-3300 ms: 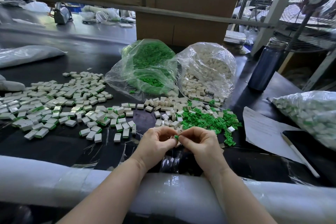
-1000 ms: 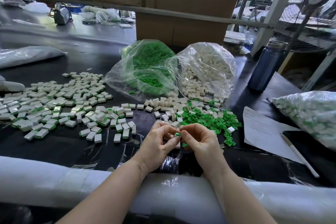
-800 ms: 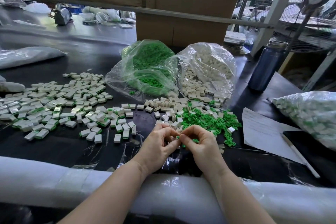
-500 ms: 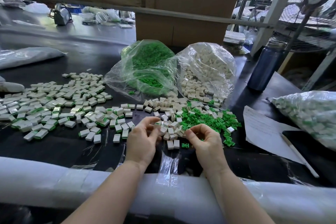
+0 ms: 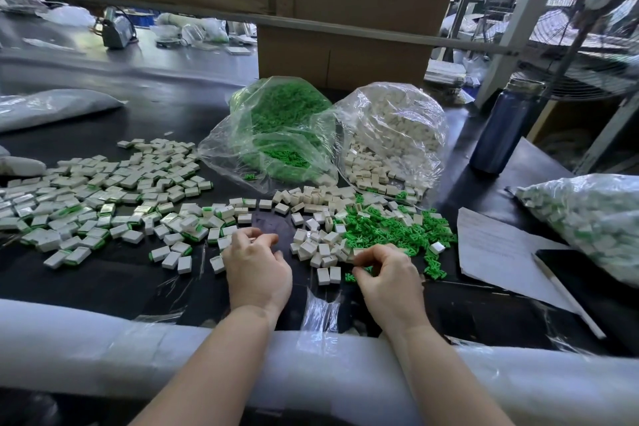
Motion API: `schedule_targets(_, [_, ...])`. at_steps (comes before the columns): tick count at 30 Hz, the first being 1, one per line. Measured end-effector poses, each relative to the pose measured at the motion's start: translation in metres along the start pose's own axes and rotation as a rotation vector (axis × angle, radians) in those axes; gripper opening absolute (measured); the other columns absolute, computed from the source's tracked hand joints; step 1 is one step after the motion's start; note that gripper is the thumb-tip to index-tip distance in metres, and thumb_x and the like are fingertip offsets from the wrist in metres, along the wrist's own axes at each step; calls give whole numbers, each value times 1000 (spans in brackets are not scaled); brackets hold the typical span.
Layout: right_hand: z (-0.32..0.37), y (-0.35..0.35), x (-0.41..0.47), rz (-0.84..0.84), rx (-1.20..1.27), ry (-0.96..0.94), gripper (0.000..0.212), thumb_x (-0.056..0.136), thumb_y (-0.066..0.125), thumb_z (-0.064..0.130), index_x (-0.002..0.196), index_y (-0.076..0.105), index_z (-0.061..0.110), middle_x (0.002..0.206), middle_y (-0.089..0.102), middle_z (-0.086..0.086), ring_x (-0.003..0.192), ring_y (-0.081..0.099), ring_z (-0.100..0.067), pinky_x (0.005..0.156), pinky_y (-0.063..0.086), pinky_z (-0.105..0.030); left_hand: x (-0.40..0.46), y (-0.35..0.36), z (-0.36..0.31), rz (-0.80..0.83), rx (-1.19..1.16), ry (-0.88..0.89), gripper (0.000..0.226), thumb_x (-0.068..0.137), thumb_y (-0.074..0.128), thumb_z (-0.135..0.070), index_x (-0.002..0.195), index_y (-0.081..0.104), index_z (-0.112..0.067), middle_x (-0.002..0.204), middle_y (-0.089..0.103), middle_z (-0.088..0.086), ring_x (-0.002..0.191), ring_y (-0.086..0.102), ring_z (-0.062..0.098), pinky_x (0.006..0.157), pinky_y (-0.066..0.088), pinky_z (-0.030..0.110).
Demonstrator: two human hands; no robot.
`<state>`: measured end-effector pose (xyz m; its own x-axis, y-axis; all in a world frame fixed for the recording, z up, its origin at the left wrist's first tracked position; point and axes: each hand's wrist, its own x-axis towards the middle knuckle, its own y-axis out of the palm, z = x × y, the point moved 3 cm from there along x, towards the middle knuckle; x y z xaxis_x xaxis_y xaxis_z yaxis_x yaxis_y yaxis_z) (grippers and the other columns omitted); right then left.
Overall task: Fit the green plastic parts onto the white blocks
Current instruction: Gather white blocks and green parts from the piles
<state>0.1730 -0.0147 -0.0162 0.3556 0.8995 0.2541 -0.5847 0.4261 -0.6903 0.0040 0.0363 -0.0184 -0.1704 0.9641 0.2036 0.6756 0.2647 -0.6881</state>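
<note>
Green parts [image 5: 390, 230]: uncountable heap; white blocks [image 5: 321, 245] likewise. Two hands: right hand [image 5: 387, 273] fingertips pinching green part; left hand [image 5: 257, 270] curled, grip hidden.

Two bare forearms reaching forward over the padded white table edge [image 5: 103, 349], wrists just past it. Left hand [image 5: 257, 268] back-up beyond that edge, fingers curled downward, thumb out to the right; contents, if any, hidden. Right hand [image 5: 387, 273] likewise back-up, farther right along the edge, fingertips [image 5: 359, 261] bunched and bent down; grip unclear.
</note>
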Motion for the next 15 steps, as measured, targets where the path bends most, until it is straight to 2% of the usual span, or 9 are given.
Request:
schedule_targets(2, [1,2,-1,28,-92,2,12,82,62,15,85,66,26,95,56,11,105,48,-13,85,26,-22,-2,-1,-2,-9,46,31,30,86,59,-14,116,63,-16,124,43,6,118,34,28,102,25,31])
schedule_targets(4, [2,3,-1,47,-158,16,16,82,59,17,90,68,27,100,56,9,110,44,-14,76,16,-22,-5,-2,-6,-11,4,117,23,83,64,-18,106,67,-19,110,46,0,112,36,23,99,28,32])
schedule_targets(6, [3,3,-1,53,-198,27,17,82,58,19,91,68,29,96,51,12,110,44,-14,71,12,-24,-8,-1,-12,37,-41,224,12,80,69,-24,92,70,-22,95,46,-7,100,39,16,93,32,30])
schedule_targets(8, [4,3,-1,52,-219,37,17,81,58,21,92,69,30,90,46,14,107,43,-13,73,13,-26,-12,2,-16,110,-37,304,9,77,71,-31,84,71,-25,88,47,-11,93,40,12,89,32,29])
schedule_targets(12, [3,4,-1,55,-269,32,17,82,59,26,95,69,31,90,42,15,108,42,-12,78,16,-27,-14,8,-17,226,55,366,20,75,70,-44,92,69,-33,91,45,-16,91,35,7,86,26,25])
schedule_targets(15, [3,4,-1,59,-275,19,12,84,62,31,93,69,32,91,43,15,108,42,-11,78,17,-27,-14,11,-17,264,105,398,25,77,67,-46,99,67,-35,93,42,-18,92,33,5,82,23,22])
